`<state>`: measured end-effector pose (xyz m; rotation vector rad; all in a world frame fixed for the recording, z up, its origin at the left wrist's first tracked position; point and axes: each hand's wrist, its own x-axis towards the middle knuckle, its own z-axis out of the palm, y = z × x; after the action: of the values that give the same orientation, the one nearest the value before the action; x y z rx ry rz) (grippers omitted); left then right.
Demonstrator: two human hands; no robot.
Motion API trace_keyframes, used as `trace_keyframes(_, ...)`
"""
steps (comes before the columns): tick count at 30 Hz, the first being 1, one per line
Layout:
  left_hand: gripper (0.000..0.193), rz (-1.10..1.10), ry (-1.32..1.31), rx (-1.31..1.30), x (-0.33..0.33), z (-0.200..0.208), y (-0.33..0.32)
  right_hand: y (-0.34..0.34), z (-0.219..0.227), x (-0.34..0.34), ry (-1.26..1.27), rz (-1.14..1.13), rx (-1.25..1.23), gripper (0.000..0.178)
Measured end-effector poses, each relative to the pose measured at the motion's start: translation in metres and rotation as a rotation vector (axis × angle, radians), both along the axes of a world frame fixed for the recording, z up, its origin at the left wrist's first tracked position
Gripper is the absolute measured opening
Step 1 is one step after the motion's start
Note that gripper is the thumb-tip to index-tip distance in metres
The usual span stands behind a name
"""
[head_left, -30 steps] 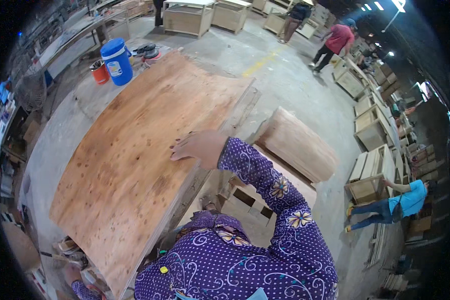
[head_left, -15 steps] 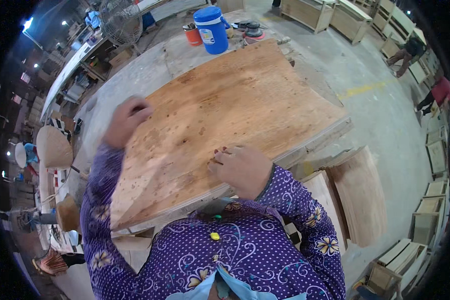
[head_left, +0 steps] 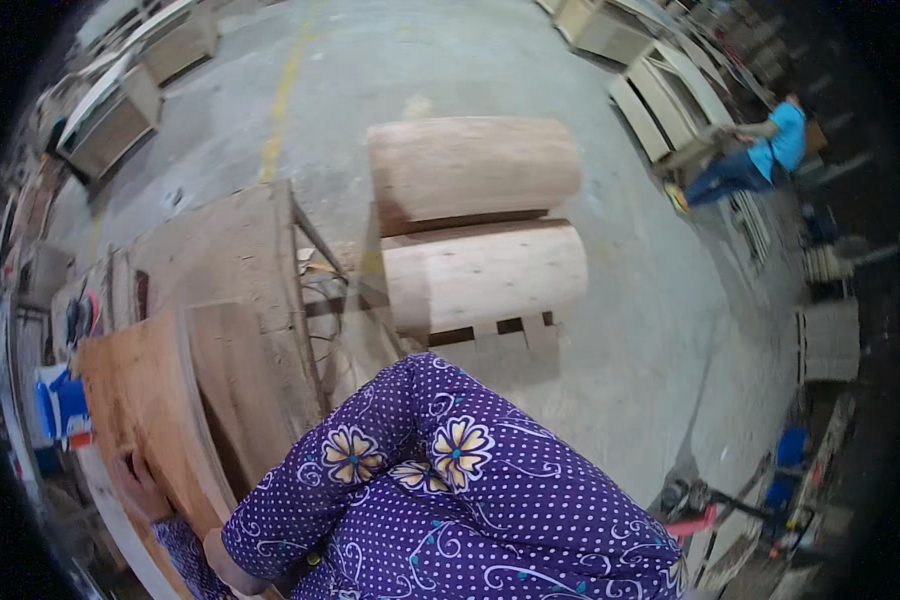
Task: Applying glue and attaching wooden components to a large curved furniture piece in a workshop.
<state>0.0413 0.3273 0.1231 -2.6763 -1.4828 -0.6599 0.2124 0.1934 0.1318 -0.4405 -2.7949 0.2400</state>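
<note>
At the left lies a wide brown wood sheet [head_left: 135,385], like veneer or thin plywood, on a workbench. My left hand [head_left: 140,485] rests on its face, fingers stretched and touching nothing else. Close beside it, at the lower edge, is my right hand [head_left: 232,568]; only the back and wrist show, the fingers being hidden below the sleeve. A darker strip of wood [head_left: 232,375] lies along the sheet's right edge. My right arm, in a purple patterned sleeve, bends across the middle of the view.
Two stacks of curved thin wood sheets, one brownish [head_left: 475,170] and one pale [head_left: 485,272], sit on a low support beyond my elbow. The dusty workbench [head_left: 225,235] has a blue jug [head_left: 62,405] at its far left. A person in blue [head_left: 775,145] works by cabinets [head_left: 670,100].
The view has swung to the right, so the sheet now appears at the left and the stacks ahead. My left hand, raised and blurred before, now lies on the sheet.
</note>
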Motion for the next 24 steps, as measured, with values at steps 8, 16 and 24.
trace_keyframes(8,0.021,-0.113,-0.276,-0.071,-0.019,-0.02,0.009,-0.011,0.035,-0.008,-0.22,0.131,-0.218,0.026)
trace_keyframes(16,0.01,-0.029,-0.327,0.097,0.016,-0.007,-0.007,-0.022,0.046,0.01,0.069,0.051,-0.059,0.022)
trace_keyframes(24,0.01,0.042,-0.393,0.031,0.009,0.001,-0.011,-0.017,0.055,0.018,-0.215,0.148,-0.234,0.03)
